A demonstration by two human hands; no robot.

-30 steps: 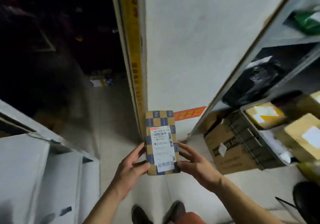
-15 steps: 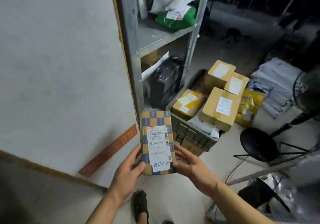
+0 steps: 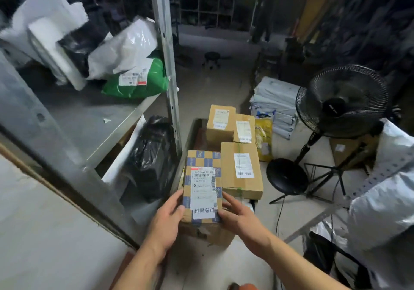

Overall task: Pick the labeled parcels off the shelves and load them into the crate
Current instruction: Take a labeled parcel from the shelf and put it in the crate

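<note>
Head view, loading step. The checkered parcel, label up, is held between the left hand and the right hand; the left fingers curl round its left edge and the right fingers press against its right edge, so both hands are clamped on it. A second ago the parcel was carried upright in front of a white wall, with the crate off to the right; now the view has swung round and the parcel sits low, directly above the crate's near end, just beside the large box already loaded there. Two smaller boxes lie further back in the crate, and a yellow bag stands at their right. Whether the parcel already rests on the cardboard beneath it cannot be told. The shift suggests the carry is finished and the set-down is in hand; the release is not yet made. The shelf on the left holds a green bag, white bags and, below, a black bag, so picking likely remains. A fan stands at right.
</note>
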